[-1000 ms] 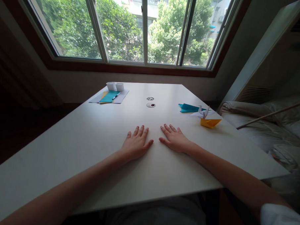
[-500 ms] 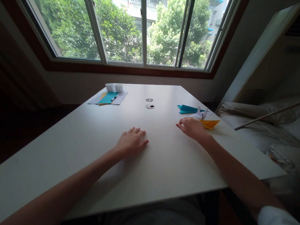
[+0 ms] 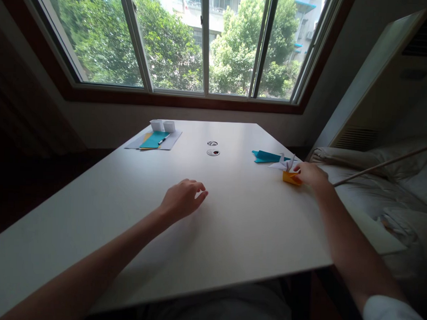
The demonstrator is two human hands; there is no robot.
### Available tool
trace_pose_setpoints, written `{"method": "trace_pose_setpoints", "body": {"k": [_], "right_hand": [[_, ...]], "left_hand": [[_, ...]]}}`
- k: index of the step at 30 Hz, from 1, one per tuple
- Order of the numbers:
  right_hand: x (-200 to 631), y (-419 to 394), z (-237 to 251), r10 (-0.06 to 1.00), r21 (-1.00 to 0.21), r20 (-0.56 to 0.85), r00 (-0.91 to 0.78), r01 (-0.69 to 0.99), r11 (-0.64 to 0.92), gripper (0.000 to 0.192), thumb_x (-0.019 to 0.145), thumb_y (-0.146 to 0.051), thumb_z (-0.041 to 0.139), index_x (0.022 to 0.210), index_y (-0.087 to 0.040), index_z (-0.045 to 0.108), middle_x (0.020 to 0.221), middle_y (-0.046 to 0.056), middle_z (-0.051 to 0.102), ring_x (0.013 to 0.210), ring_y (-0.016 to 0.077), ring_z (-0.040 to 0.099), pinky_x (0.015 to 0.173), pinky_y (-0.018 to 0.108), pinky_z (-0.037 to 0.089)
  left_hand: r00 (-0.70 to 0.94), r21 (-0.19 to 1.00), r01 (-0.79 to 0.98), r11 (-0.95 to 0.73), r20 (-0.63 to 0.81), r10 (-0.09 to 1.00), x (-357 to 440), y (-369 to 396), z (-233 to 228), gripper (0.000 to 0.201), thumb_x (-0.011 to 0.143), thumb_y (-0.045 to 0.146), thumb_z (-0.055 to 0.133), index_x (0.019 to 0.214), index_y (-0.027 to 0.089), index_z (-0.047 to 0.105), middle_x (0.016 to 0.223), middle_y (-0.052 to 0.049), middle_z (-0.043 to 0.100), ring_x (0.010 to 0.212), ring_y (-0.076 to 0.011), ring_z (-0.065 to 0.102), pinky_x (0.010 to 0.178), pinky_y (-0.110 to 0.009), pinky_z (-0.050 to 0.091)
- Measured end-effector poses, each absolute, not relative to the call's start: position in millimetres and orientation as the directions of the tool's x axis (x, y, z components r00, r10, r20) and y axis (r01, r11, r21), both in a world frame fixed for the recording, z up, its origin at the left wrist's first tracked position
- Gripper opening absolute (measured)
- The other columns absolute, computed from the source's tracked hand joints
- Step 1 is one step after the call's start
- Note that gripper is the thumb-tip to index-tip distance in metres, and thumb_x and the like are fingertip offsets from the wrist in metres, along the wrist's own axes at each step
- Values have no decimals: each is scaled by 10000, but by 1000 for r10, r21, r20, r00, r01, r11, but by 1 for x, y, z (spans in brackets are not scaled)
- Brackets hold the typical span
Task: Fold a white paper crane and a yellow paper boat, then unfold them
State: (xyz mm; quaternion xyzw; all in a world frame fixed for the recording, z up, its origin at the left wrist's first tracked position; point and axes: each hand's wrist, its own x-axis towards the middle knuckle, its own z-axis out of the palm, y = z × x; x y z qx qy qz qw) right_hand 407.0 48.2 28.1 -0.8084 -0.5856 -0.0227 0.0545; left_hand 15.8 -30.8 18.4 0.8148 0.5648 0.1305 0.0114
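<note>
My right hand (image 3: 312, 175) is at the table's right side, its fingers closed on an orange folded paper boat (image 3: 290, 178) and covering the boat's right end. Just behind the boat stands a white paper crane (image 3: 281, 164), partly overlapped by it. A teal folded paper plane (image 3: 266, 156) lies beyond the crane. Over the middle of the white table (image 3: 232, 227), my left hand (image 3: 183, 197) hovers low with curled fingers, thumb apart from them, holding nothing.
At the far left, teal paper (image 3: 154, 140) and a pen (image 3: 163, 139) lie on white and orange sheets, beside two small white paper boxes (image 3: 162, 125). Two round discs (image 3: 213, 152) sit mid-table. A pale sofa (image 3: 361, 169) and a stick (image 3: 386, 165) are to the right.
My right hand has moved right, from in front of the crane onto the orange boat. The left hand has lifted slightly, and its spread fingers have curled.
</note>
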Motion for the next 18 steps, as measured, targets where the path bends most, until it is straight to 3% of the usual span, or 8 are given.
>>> {"method": "trace_pose_setpoints", "body": {"k": [5,8,10,13,16,18], "right_hand": [[401,45,36,942,-62,15,336,940,-334,186,672,-265,646,837,-194,696,943,131,639,858,288,590,680,384,416],[381,39,44,976,-111,50,212,972,-205,202,693,-319,621,869,-241,682,918,59,657,824,223,598,665,314,427],[358,35,44,979,-264,202,-11,962,65,226,721,-355,593,882,-220,678,850,47,670,760,196,607,642,289,436],[312,24,34,921,-541,313,-232,753,374,244,731,-385,593,839,-184,676,813,51,680,710,181,618,621,282,469],[267,6,21,898,-794,296,-325,439,421,279,708,-418,625,821,-166,666,809,62,687,702,188,636,623,306,512],[244,-8,14,883,-871,290,-370,280,403,288,700,-427,637,817,-164,658,807,60,688,734,195,646,652,320,529]], "left_hand": [[335,187,909,-373,208,919,16,-31,18,280,829,379,403,831,228,639,802,-34,646,799,-206,564,543,-254,360],[355,232,884,-405,230,906,17,-31,15,262,829,368,416,802,232,638,770,-31,647,837,-226,548,555,-267,373],[371,293,854,-430,236,898,18,-32,12,250,825,365,430,798,228,638,773,-36,648,851,-232,546,591,-286,398],[389,464,758,-460,245,888,22,-35,9,250,807,370,479,958,219,609,853,-48,641,835,-215,562,673,-318,436],[399,701,560,-442,238,885,28,-43,10,509,775,390,548,1238,232,409,1069,-83,575,864,-197,567,668,-306,472],[422,835,386,-392,218,880,34,-50,11,642,756,388,588,1305,261,281,1195,-104,487,915,-196,559,645,-285,489]]}}
